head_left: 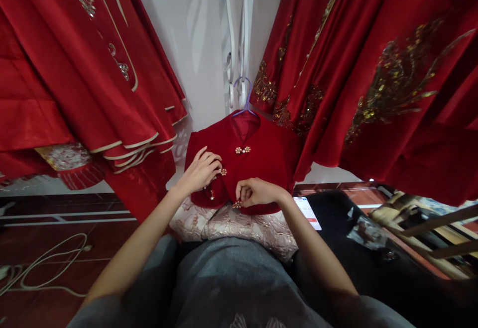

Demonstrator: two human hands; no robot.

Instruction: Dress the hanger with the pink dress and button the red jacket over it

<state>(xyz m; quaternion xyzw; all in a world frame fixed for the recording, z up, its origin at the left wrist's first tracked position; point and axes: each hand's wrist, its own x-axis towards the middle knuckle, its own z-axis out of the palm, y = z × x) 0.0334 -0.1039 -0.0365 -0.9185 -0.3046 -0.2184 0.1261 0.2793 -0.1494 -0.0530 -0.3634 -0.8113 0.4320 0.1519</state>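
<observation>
A red velvet jacket [269, 156] hangs on a purple hanger [244, 101] in front of me, over a pale patterned skirt [242, 228]. Pearl clasp buttons [242, 150] run down its front. My left hand [201, 168] rests on the jacket's left panel, fingers curled and pinching the fabric at a pearl button [223, 171]. My right hand [256, 192] is closed in a pinch on the lowest pearl button [236, 204] near the hem.
Red embroidered gowns hang at the left [85, 69] and at the right [373, 79]. A white wall [201, 44] is behind. A phone [308, 211] lies on a dark surface at the right. White cables [48, 268] lie on the red floor.
</observation>
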